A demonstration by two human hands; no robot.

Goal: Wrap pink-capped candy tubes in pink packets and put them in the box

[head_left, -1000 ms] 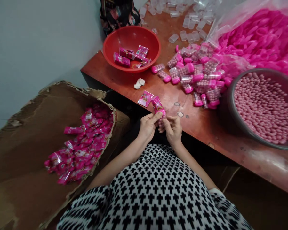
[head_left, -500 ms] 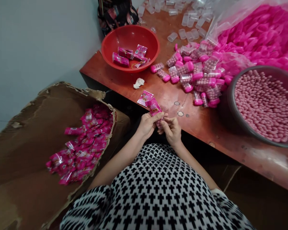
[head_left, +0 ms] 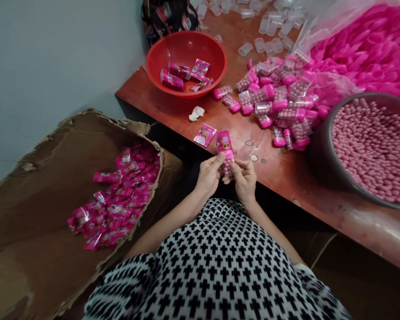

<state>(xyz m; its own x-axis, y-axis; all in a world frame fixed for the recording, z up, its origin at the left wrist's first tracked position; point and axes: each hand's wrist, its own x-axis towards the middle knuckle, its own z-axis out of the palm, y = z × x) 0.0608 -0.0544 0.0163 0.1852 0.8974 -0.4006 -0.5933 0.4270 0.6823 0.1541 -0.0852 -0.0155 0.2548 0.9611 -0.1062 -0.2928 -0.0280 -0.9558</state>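
Between my two hands, just off the table's front edge, is a small clear bottle of pink candy balls [head_left: 227,167] with a pink cap. A pink printed sleeve [head_left: 223,140] stands up from its cap end, seemingly fitted part way over it. My left hand [head_left: 209,174] is closed on the bottle's left side, thumb near the cap. With fingers pinched, my right hand [head_left: 244,178] grips the lower right of the same bottle. Another flat printed sleeve [head_left: 205,135] lies on the table beyond my left hand.
A red bowl [head_left: 186,40] holds several printed sleeves. Right of it lie filled bottles [head_left: 266,95], a grey tub of pink balls [head_left: 330,133] and a bag of pink caps [head_left: 363,44]. Clear empty containers [head_left: 270,26] lie behind. A cardboard box [head_left: 33,213] with wrapped bottles [head_left: 120,200] stands left.
My hands have turned the bottle and sleeve more upright, so the pink cap and candy balls now show. The whole view has shifted slightly.
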